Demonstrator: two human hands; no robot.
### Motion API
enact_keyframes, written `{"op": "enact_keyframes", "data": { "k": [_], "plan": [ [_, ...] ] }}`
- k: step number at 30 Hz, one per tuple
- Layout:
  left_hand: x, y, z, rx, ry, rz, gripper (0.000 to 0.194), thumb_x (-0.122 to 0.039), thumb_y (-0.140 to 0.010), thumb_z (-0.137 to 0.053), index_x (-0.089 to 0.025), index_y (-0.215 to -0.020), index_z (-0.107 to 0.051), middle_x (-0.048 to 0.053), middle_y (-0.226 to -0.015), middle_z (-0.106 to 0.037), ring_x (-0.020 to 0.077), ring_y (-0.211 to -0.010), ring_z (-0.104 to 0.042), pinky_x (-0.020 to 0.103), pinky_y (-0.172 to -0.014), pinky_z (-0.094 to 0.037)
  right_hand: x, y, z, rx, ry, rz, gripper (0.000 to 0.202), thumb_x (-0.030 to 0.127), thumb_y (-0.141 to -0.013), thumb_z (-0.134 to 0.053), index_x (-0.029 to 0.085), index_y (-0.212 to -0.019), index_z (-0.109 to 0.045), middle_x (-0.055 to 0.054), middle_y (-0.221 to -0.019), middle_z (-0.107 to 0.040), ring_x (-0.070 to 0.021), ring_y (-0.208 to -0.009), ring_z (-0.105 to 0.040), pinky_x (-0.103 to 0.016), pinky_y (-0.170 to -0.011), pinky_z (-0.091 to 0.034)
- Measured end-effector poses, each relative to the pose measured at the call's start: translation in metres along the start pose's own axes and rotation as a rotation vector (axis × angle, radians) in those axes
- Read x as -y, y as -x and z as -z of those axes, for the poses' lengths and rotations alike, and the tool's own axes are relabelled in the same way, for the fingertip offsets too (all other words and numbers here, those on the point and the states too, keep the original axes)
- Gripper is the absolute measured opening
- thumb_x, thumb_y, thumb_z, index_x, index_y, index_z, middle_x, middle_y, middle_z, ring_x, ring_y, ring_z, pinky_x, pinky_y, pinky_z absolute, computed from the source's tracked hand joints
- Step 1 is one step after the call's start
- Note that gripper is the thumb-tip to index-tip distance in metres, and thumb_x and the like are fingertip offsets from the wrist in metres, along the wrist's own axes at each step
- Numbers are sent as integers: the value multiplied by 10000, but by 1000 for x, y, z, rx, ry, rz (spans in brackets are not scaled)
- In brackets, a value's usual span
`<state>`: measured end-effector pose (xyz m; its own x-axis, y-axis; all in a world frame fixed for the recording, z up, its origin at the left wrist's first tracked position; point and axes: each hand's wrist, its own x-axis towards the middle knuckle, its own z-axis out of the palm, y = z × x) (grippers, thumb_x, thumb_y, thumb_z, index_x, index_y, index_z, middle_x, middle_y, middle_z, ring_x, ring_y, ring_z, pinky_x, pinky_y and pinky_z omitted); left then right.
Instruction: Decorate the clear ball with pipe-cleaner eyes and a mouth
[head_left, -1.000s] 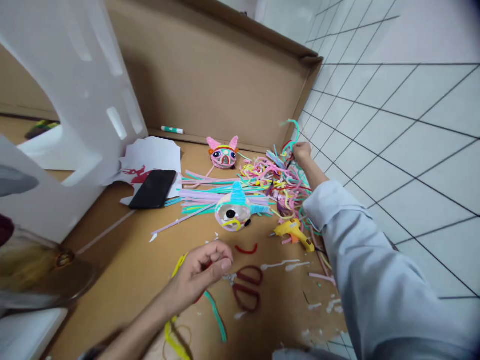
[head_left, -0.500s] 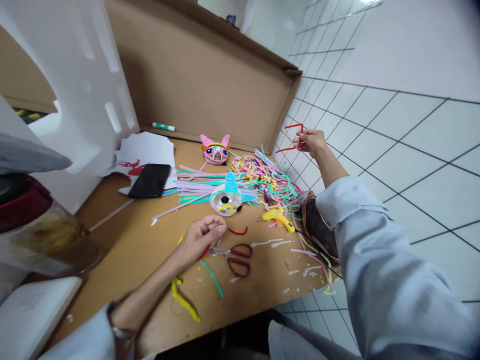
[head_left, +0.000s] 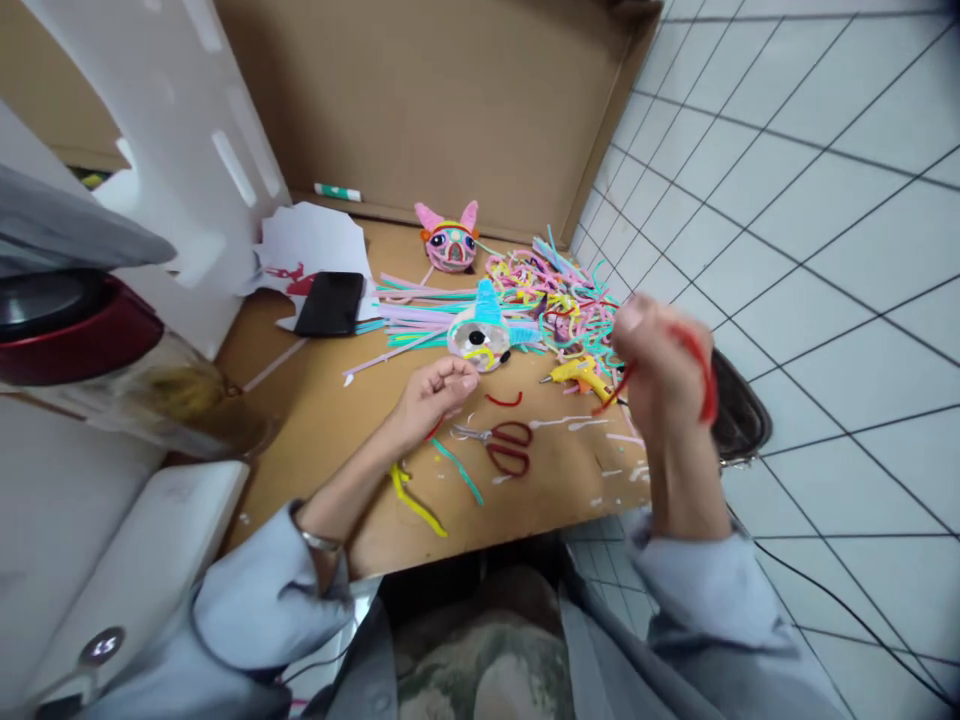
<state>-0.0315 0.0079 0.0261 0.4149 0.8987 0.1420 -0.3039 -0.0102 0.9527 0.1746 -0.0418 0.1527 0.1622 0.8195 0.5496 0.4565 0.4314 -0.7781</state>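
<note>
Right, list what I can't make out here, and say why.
All in the head view:
- Red pipe cleaner: full shape, blurred and partly covered by the right hand.
- Left hand: whether it pinches anything, hidden by its own closed fingers.
- Dark bag: its near side, behind the right hand.
- Red-lidded container: cut off by the left edge, contents blurred.
- Marker: any print, too small.

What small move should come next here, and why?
Probably ease the right hand in toward the left hand, steering clear of the glue gun: the right grips a bent red stem off to the side, and the stem's loose end shows close to the gun.
</note>
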Motion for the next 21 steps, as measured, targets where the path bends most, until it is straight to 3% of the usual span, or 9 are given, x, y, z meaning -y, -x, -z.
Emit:
{"op": "enact_keyframes", "data": {
  "k": [3, 5, 6, 7, 11, 15, 18, 21],
  "plan": [
    [0, 1, 0, -8, -42, -7, 419, -524, -687, -758, -160, -762, -565, -79, -528, -391, 33, -420, -280, 178, -420, -195, -28, 61, -16, 142, 506, -43, 392, 410, -914, -514, 223, -575, -450, 2, -580, -455, -153, -580, -438, -302, -578, -345],
    [2, 1, 1, -13, -62, -14, 402, -514, -690, -756, -164, -766, -574, -75, -526, -397, 39, -420, -296, 181, -421, -204, -54, 73, -33, 420, 774, -153, 221, 305, -950, -458, 221, -853, -637, -11, -688, -599, -161, -657, -545, -280, -617, -371],
    [3, 1, 2, -15, -70, -16, 392, -509, -694, -753, -166, -766, -578, -73, -522, -399, 42, -417, -300, 183, -419, -208, -66, 73, -42, 564, 904, -202, 203, 275, -951, -458, 216, -962, -652, -31, -727, -643, -178, -698, -586, -279, -630, -386],
    [5, 0, 3, -18, -77, -17, 383, -506, -700, -747, -167, -765, -580, -73, -517, -398, 44, -414, -303, 184, -418, -211, -77, 70, -51, 606, 940, -218, 205, 256, -946, -470, 194, -981, -662, -62, -747, -668, -199, -718, -611, -286, -629, -394],
    [7, 0, 5, -51, -129, -9, 369, -493, -705, -746, -162, -752, -590, -72, -501, -402, 43, -413, -301, 182, -425, -214, -98, 51, -80, 642, 992, -218, 197, 142, -918, -473, 152, -1000, -652, -122, -884, -716, -210, -807, -662, -284, -681, -438],
    [4, 1, 4, -52, -159, 5, 357, -482, -700, -748, -163, -739, -594, -70, -488, -405, 48, -417, -303, 184, -429, -212, -94, 51, -87, 674, 988, -192, 174, 163, -903, -524, 132, -1030, -639, -135, -956, -721, -218, -872, -680, -299, -740, -462],
    [2, 3, 3, -56, -151, 7, 355, -483, -696, -751, -167, -743, -596, -72, -486, -408, 50, -419, -302, 189, -430, -223, -85, 60, -72, 661, 1008, -210, 192, 132, -907, -493, 132, -1031, -640, -143, -919, -720, -214, -853, -693, -294, -729, -465],
    [1, 3, 2, -56, -135, 9, 365, -492, -690, -758, -168, -740, -597, -75, -484, -394, 50, -420, -296, 193, -432, -218, -80, 69, -40, 597, 1135, -316, 252, 113, -905, -447, 157, -1076, -626, -161, -905, -723, -231, -846, -700, -297, -701, -465]
  ]
}}
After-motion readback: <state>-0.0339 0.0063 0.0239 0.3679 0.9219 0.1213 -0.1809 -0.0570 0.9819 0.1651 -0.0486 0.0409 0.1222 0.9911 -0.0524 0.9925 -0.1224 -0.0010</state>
